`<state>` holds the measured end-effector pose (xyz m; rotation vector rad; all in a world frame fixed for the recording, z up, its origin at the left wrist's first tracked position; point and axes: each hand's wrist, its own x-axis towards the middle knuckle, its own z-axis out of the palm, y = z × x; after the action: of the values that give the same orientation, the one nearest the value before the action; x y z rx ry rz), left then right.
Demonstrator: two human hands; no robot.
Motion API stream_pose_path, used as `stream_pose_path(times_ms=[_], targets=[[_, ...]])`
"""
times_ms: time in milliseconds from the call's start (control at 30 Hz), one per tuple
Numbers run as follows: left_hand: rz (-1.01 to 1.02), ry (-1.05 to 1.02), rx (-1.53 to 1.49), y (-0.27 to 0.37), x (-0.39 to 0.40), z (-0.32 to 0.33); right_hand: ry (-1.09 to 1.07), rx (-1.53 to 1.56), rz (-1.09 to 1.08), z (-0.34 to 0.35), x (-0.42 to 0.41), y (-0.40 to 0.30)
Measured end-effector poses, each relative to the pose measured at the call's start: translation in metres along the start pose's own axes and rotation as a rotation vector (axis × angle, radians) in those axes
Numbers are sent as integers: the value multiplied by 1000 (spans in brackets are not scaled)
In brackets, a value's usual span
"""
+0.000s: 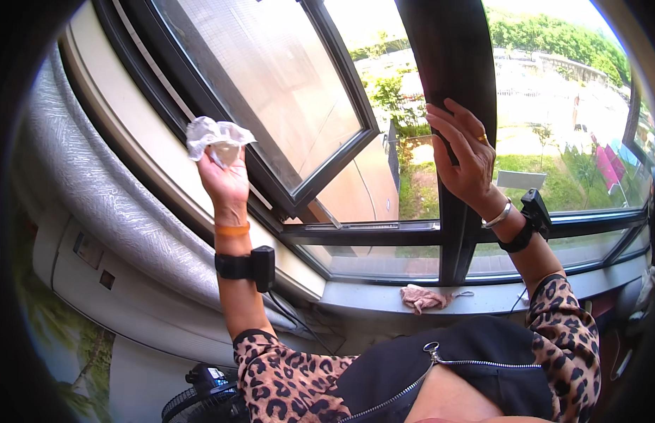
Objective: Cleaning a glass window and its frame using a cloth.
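My left hand [224, 177] is raised at the left, holding a crumpled white cloth or tissue [206, 135] beside the dark frame of the window [198, 79]. The cloth hides most of its fingers. In front of me, my right hand [462, 148] is up against the dark vertical window post [451, 69], its fingers apart and nothing held. Between my hands, a window sash [332, 63] stands tilted open outward, with a metal stay [327, 212] near its lower corner.
A pink cloth [423, 299] lies on the window sill [359, 296] below the post. A pale textured curtain [121, 190] hangs along the left. A black fan [195, 404] stands at the lower left. Greenery shows outside.
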<state>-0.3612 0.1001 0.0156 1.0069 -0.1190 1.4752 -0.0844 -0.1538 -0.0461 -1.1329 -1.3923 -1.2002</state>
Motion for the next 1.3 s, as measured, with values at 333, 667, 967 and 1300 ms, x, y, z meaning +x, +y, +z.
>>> stream_pose_path(times_ms=[333,667,967,1300], targets=[[1021,-149,1353,45,126,3,-86,-195,43,-9,-14,7],[1438,-64,1810,68,289,-9,-194,-382,73,12,-36,17],[1384,-23,1850,33,320,-25,-115,-508,26,15,-50,29],[1081,-82,1893,-39,195,-86,-120,-505,44,16,-49,23]])
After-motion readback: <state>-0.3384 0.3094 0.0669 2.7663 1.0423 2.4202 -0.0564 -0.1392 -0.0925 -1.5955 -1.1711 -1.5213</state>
